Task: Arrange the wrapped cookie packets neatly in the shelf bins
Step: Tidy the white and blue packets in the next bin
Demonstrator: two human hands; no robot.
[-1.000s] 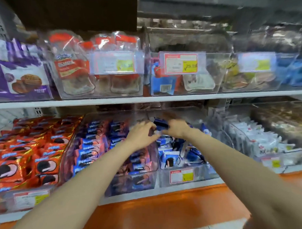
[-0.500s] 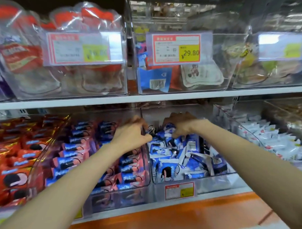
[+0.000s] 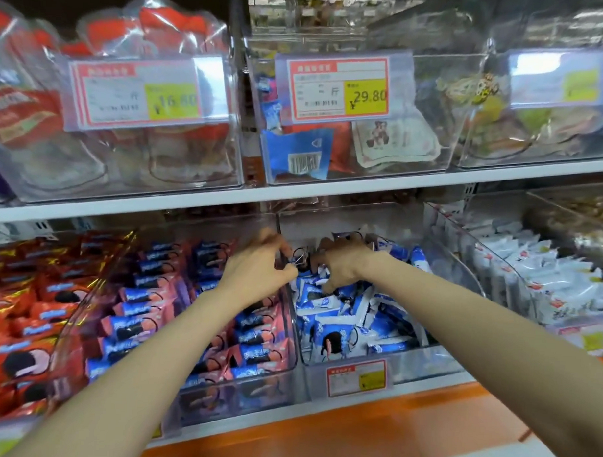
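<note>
A clear shelf bin (image 3: 422, 364) on the lower shelf holds a loose heap of blue-and-white wrapped cookie packets (image 3: 327, 326). Both my hands reach over its back half. My left hand (image 3: 257, 269) hovers over the divider wall and pinches the end of a dark-and-blue packet (image 3: 298, 259) between thumb and fingertips. My right hand (image 3: 341, 264) is just beside it, fingers curled down into the heap around a blue-and-white packet. Its palm hides what lies under it.
Left of that bin, a clear bin (image 3: 253, 394) holds neat rows of pink-and-blue packets (image 3: 137, 301). Red packets (image 3: 23, 324) fill the far left, white packets (image 3: 547, 284) the right bin. The upper shelf (image 3: 294, 192) overhangs closely with price-tagged bins (image 3: 337, 89).
The view has moved closer to the shelf and tilted up. Both hands stay together at the back of the blue-and-white bin, fingers working on the packets there.
</note>
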